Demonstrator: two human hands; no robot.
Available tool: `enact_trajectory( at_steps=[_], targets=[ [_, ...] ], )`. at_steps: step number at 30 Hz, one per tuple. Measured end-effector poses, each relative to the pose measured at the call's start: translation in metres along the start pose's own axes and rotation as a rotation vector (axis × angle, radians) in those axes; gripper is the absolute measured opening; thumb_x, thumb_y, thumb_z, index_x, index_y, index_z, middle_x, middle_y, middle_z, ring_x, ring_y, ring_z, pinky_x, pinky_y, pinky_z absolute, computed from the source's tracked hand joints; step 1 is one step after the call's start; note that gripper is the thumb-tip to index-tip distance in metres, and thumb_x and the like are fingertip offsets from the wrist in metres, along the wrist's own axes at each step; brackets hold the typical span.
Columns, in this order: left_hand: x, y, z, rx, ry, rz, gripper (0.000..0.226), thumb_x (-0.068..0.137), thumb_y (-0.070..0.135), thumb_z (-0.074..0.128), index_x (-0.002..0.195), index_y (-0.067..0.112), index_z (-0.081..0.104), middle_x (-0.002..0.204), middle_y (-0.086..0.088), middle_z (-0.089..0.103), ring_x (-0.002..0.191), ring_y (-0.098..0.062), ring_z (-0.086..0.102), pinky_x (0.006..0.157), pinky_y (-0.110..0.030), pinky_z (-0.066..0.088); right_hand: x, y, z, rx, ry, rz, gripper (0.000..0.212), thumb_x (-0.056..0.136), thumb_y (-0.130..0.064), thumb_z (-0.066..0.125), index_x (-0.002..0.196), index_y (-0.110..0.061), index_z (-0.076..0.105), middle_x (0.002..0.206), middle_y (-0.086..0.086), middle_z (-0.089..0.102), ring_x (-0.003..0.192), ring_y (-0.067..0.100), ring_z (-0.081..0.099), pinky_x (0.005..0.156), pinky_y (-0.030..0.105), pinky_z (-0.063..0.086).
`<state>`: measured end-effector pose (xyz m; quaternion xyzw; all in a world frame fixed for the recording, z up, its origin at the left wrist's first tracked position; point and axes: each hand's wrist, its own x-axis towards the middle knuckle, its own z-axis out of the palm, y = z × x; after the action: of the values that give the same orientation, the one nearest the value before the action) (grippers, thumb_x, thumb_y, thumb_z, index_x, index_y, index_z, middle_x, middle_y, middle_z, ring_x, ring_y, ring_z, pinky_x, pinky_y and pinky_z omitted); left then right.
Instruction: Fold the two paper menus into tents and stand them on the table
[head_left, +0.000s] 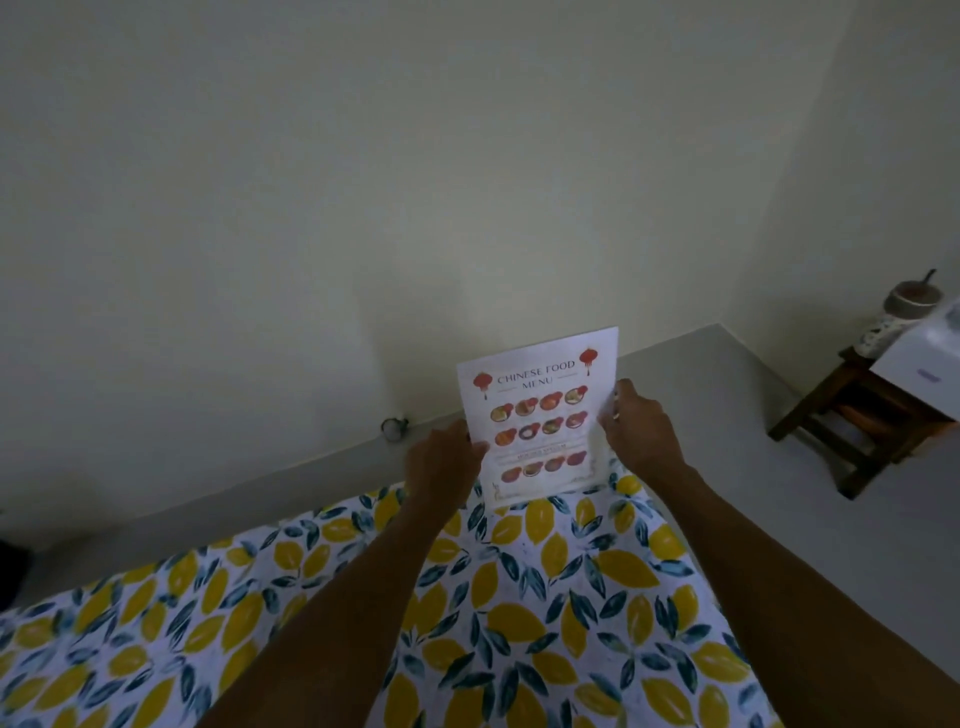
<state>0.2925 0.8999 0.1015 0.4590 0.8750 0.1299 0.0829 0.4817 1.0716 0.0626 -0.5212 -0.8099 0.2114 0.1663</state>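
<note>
A white paper menu (540, 415), headed "Chinese Food Menu" with rows of dish pictures, stands upright at the far edge of the table (519, 597). Its printed face is turned toward me and its bottom edge meets the lemon-print cloth. My left hand (441, 462) grips its lower left edge. My right hand (639, 426) pinches its right edge at mid height. Only one menu is in view. Whether the sheet is folded behind cannot be told.
The tablecloth with yellow lemons and blue leaves covers the table down to the near edge. Beyond it lie a grey floor and a pale wall. A dark wooden stool (857, 431) with a white box (924, 369) and a bowl (911, 299) stands at right.
</note>
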Motion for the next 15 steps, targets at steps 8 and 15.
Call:
enact_trajectory(
  at_steps=[8,15],
  targets=[
    [0.014,-0.009,0.022,-0.106,0.009,0.022,0.048,0.094,0.046,0.056,0.123,0.008,0.048,0.111,-0.011,0.065,0.096,-0.031,0.065,0.082,-0.041,0.052,0.001,0.008,0.016,-0.042,-0.149,-0.022,0.057,0.089,-0.025,0.065,0.134,-0.008,0.034,0.115,0.018,0.065,0.099,0.036,0.066,0.082,0.046,0.056],
    [0.015,-0.019,0.035,-0.08,0.103,0.087,0.07,0.081,0.076,0.045,0.122,0.019,0.052,0.116,-0.001,0.068,0.103,-0.023,0.064,0.091,-0.047,0.05,-0.011,0.016,0.007,-0.425,-0.182,-0.029,0.086,0.086,-0.073,0.04,0.15,-0.018,0.021,0.146,0.014,0.048,0.13,0.041,0.046,0.104,0.057,0.038]
  ],
)
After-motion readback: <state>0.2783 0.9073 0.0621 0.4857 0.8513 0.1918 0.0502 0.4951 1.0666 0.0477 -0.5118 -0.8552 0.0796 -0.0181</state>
